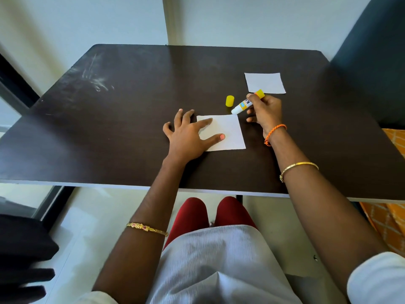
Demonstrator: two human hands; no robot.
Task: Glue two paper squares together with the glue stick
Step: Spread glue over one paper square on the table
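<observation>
A white paper square (230,130) lies on the dark table (109,132) in front of me. My left hand (188,134) rests flat on its left part, with forefinger and thumb spread over the paper. My right hand (264,111) grips an uncapped glue stick (245,105), white with a yellow end, tilted so its tip touches the far right corner of that square. A second white paper square (265,82) lies further back on the right, just beyond my right hand. The yellow cap (229,100) stands on the table between the two squares.
The table's near edge (131,185) runs above my knees. A dark chair back (372,62) stands at the right, with orange cloth (392,216) below it. A black object (22,255) sits at the lower left. White scuff marks (96,80) show on the table's far left.
</observation>
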